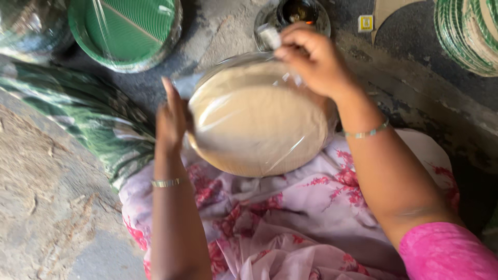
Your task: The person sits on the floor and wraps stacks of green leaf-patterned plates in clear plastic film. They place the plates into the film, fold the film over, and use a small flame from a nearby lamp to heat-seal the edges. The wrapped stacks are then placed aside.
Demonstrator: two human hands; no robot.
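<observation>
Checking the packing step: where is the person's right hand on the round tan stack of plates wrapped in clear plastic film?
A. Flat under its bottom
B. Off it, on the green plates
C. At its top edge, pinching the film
C: the right hand grips gathered film at the top edge of the round tan stack of plates wrapped in clear plastic film, while the left hand steadies its left side.

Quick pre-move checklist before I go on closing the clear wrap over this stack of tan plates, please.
1. Left hand braces the plate stack at its left edge: ok.
2. Right hand pinches the clear plastic wrap at the top edge: ok.
3. Wrap covers the stack's visible face: ok.
4. Wrap closed at the top: cannot tell, blurred.
5. Stack rests on the lap cloth: ok.
6. Small glass dish sits close behind the right hand: not ok.
</observation>
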